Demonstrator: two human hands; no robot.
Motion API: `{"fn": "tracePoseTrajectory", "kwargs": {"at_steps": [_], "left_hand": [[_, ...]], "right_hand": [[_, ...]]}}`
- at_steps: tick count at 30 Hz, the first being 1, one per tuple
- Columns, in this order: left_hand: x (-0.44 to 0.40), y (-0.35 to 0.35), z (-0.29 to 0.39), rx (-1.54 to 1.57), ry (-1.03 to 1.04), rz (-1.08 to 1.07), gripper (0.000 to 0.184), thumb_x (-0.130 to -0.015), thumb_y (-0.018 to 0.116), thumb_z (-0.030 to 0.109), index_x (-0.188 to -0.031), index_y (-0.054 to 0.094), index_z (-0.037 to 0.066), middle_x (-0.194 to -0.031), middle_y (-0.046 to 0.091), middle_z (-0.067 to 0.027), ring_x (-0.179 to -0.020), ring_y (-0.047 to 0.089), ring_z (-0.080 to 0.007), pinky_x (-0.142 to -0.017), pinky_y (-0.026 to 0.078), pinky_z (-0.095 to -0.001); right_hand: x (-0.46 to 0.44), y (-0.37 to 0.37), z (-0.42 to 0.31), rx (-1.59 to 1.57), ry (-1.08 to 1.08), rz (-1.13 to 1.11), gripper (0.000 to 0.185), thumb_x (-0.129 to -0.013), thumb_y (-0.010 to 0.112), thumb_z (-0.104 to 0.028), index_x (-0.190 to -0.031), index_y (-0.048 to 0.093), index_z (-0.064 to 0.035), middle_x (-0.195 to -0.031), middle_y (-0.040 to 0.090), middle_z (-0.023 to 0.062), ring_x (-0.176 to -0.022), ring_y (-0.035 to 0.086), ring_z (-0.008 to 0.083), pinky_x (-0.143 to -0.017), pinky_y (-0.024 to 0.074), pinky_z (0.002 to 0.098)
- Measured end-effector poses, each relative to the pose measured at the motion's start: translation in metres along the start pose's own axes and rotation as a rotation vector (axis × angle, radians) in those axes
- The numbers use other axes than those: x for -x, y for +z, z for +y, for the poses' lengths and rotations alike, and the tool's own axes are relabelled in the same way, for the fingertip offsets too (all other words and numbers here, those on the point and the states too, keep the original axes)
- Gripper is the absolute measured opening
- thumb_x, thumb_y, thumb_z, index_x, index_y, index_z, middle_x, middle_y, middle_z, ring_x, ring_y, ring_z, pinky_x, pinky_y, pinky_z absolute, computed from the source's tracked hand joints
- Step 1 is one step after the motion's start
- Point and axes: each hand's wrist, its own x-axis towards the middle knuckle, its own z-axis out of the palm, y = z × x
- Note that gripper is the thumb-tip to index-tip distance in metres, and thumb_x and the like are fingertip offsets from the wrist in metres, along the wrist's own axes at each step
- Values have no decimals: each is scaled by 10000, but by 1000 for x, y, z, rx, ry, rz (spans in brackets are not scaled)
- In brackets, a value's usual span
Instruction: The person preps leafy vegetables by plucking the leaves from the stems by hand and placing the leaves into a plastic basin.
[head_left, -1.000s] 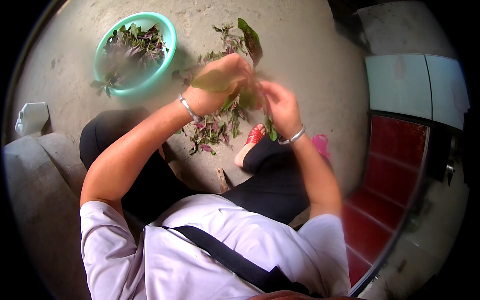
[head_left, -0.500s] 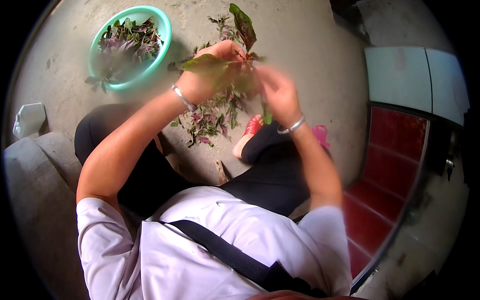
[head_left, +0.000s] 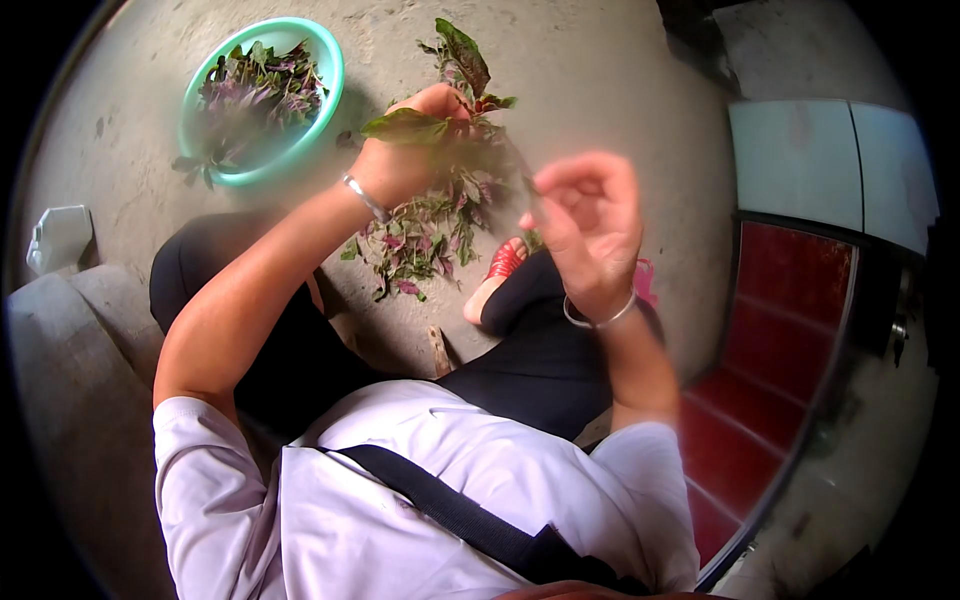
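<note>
My left hand [head_left: 420, 140] is closed round a sprig of red-and-green amaranth [head_left: 463, 55], with leaves sticking out above and to the side of the fingers. To its right, my right hand [head_left: 592, 225] is raised with thumb and forefinger close together. A thin, blurred strand of stem [head_left: 522, 168] runs from the sprig to its fingertips. Beneath both hands, a loose pile of amaranth leaves [head_left: 415, 250] lies on the concrete floor. More purple-green leaves [head_left: 260, 90] fill a turquoise basin [head_left: 336, 75] at the upper left, some hanging over its rim.
My foot in a red sandal [head_left: 506, 260] is beside the leaf pile. A pink plastic bag [head_left: 645, 280] sits behind my right wrist. Red tiles [head_left: 790, 310] and a pale cabinet front [head_left: 797, 155] stand on the right. A white plastic container [head_left: 58, 238] is at far left.
My right hand has moved right and slightly down, away from my left hand, with a thin strand now stretched between them. My left hand still holds the sprig, which has tilted left.
</note>
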Motion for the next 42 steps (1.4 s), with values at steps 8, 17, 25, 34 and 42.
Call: {"fn": "tracePoseTrajectory", "kwargs": {"at_steps": [8, 17, 25, 34, 42], "left_hand": [[-4, 1, -10, -90, 82, 44, 129, -820, 501, -26, -945, 482, 0, -825, 577, -36, -782, 538, -78, -723, 441, -229], [-5, -1, -15, 8, 133, 80, 80, -840, 516, 22, -909, 479, 5, -790, 582, -35, -749, 533, -76, -694, 442, -223], [-5, -2, -13, -42, 133, 101, 53, -846, 499, 18, -890, 471, 17, -772, 547, -6, -722, 498, -56, -651, 421, -203], [-2, 1, -13, 7, 95, 51, 105, -807, 535, 35, -912, 526, 32, -777, 581, -48, -713, 552, -99, -597, 444, -226], [-3, 5, -32, 209, 155, -36, 128, -844, 565, 110, -917, 495, 32, -827, 551, -5, -759, 486, -52, -664, 408, -200]], "right_hand": [[-3, -4, 3, 10, 55, -3, 206, -811, 565, -14, -994, 484, 34, -864, 570, 69, -767, 569, 90, -634, 492, 206], [-8, -10, -1, -104, 190, -1, 157, -840, 547, -48, -975, 530, 30, -816, 600, 72, -690, 578, 86, -592, 478, 195], [-8, -13, 5, -27, 170, 90, 108, -858, 527, -67, -941, 545, -1, -734, 594, 36, -596, 561, 61, -496, 398, 152], [-11, -10, 14, 177, 5, 260, 92, -875, 479, -47, -943, 495, 11, -697, 561, 30, -546, 551, 64, -448, 392, 158], [-13, -14, 10, -22, 94, 211, 105, -882, 470, -63, -968, 467, -2, -695, 584, 59, -521, 534, 73, -450, 400, 176]]}}
